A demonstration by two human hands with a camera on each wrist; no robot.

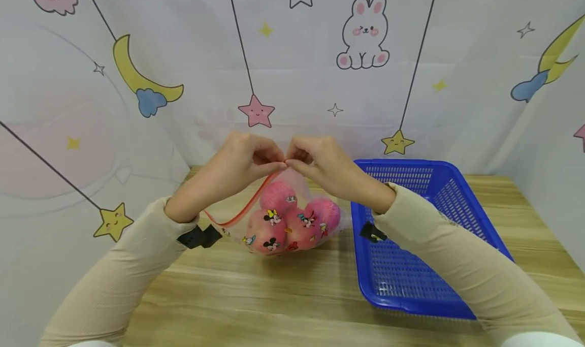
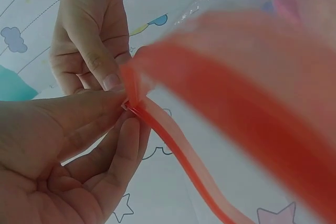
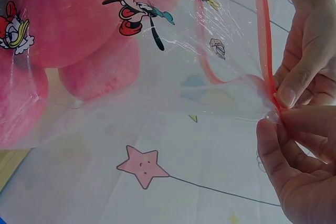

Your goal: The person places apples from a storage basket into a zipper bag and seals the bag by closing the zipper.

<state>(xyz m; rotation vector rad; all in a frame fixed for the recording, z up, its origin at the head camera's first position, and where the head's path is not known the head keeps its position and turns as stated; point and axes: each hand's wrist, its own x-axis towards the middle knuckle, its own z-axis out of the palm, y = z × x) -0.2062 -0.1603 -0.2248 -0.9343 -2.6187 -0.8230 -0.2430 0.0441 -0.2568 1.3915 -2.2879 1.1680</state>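
Note:
A clear zip bag printed with cartoon characters hangs low over the wooden table, with several round pink peaches inside. Along its mouth runs a red zip strip, which sags apart on the left, so the mouth gapes there. My left hand pinches the bag's top edge at one end of the strip between thumb and fingers. Right against it, my right hand pinches the same corner. In the right wrist view the thumbs and fingertips of both hands meet at the strip's end.
A blue plastic basket with slotted walls stands on the table to the right, under my right forearm. Behind the wooden table hangs a white cloth printed with stars, moons and a rabbit.

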